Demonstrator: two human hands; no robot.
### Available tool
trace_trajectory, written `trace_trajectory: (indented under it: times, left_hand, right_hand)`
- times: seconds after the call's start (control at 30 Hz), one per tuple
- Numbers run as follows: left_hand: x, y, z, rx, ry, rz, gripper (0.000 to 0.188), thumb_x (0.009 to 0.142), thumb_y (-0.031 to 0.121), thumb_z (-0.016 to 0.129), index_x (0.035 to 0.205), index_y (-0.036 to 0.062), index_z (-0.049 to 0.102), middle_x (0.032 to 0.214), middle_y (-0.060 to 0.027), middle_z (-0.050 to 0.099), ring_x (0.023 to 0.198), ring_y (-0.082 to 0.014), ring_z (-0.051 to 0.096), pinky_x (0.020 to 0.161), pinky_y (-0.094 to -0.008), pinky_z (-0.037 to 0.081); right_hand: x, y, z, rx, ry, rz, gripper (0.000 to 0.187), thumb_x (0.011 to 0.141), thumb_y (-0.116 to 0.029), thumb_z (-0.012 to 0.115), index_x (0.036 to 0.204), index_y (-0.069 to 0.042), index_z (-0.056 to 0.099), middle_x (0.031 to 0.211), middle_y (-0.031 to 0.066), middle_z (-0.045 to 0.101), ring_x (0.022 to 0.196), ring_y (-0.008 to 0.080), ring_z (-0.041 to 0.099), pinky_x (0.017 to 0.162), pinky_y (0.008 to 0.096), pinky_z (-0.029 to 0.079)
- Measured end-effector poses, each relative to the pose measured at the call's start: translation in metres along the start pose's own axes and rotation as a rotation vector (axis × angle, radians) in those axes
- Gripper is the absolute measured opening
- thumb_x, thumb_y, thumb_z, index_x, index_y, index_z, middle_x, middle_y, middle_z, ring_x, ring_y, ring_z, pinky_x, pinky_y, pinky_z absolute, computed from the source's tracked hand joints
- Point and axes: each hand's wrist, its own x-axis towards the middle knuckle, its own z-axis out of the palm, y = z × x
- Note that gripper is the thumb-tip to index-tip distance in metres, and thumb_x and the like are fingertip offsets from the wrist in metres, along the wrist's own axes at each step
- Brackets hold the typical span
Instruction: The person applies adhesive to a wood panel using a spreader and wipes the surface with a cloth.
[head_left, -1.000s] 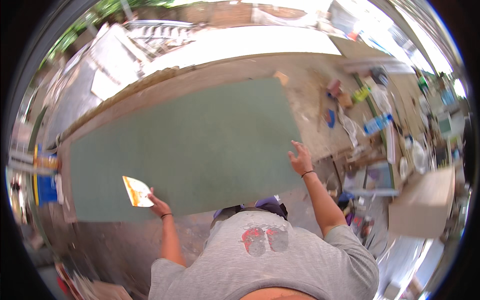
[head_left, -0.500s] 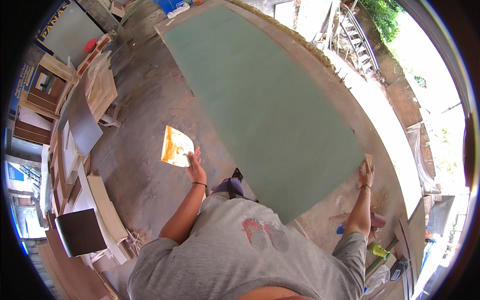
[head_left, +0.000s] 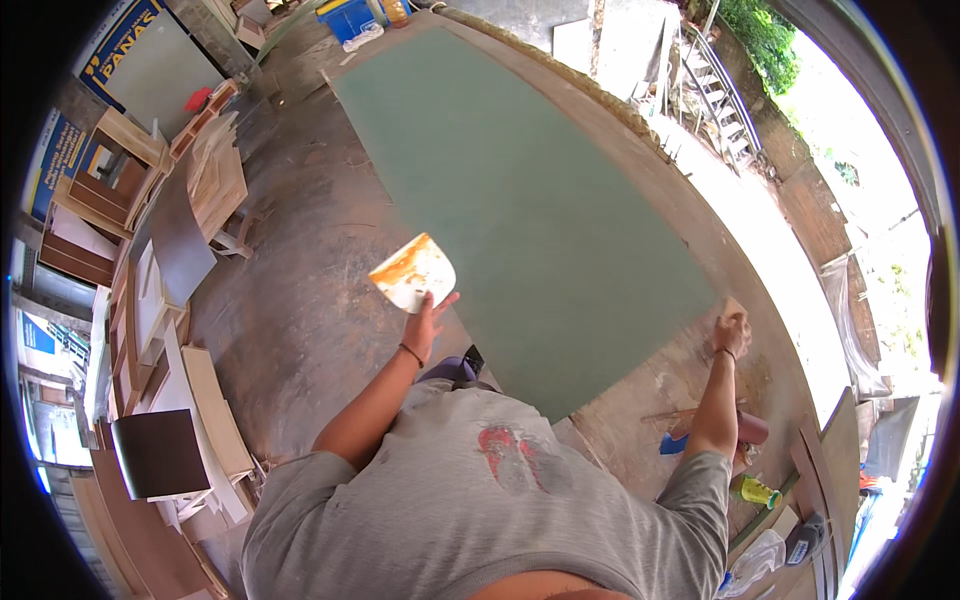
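Note:
My left hand [head_left: 428, 325] is closed on the lower edge of a white, flat-looking piece [head_left: 418, 280] smeared with orange; whether it is a shallow container or a plate I cannot tell. It is held up beside the left edge of a large grey-green sheet [head_left: 540, 200], which lies at a slant in front of me. My right hand [head_left: 733, 330] pinches a small tan, flat piece [head_left: 732, 306] at the sheet's near right corner. The fingers partly hide that piece, and its exact kind is unclear.
Wooden frames and boards [head_left: 205, 190] line the left side, with a dark brown panel [head_left: 160, 453] nearer me. A blue bin [head_left: 345, 14] stands past the sheet's far end. At lower right are a dark red cylinder [head_left: 752, 428] and a yellow-green container [head_left: 757, 492].
The orange-smeared white piece has moved right, toward the sheet, and turned in my left hand. My right hand stays near the sheet's corner, its fingers now bent more over the tan piece.

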Motion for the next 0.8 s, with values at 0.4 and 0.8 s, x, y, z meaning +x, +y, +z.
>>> trace_trajectory:
  times: [0.4,0.8]
  left_hand:
    - [-0.029,0.027,-0.011,0.009,-0.146,-0.002,0.053,0.096,0.04,0.022,0.137,0.0068,0.024,0.132,-0.0116,0.044,0.128,-0.0213,0.031,0.107,-0.0451,0.004]
    - [-0.04,0.047,0.003,0.113,-0.258,0.066,0.051,0.096,0.036,0.028,0.135,0.0026,0.026,0.127,-0.0137,0.047,0.12,-0.0206,0.042,0.106,-0.0357,0.018]
  right_hand:
    - [-0.229,0.032,-0.075,0.398,0.267,-0.406,0.035,0.07,-0.022,0.065,0.103,-0.011,0.06,0.123,0.0183,0.046,0.117,0.0355,0.04,0.098,0.0429,0.033]
    - [-0.278,0.125,-0.108,0.418,0.289,-0.001,0.028,0.076,-0.022,0.061,0.099,-0.007,0.062,0.1,0.0137,0.058,0.094,0.0307,0.053,0.083,0.0387,0.042]
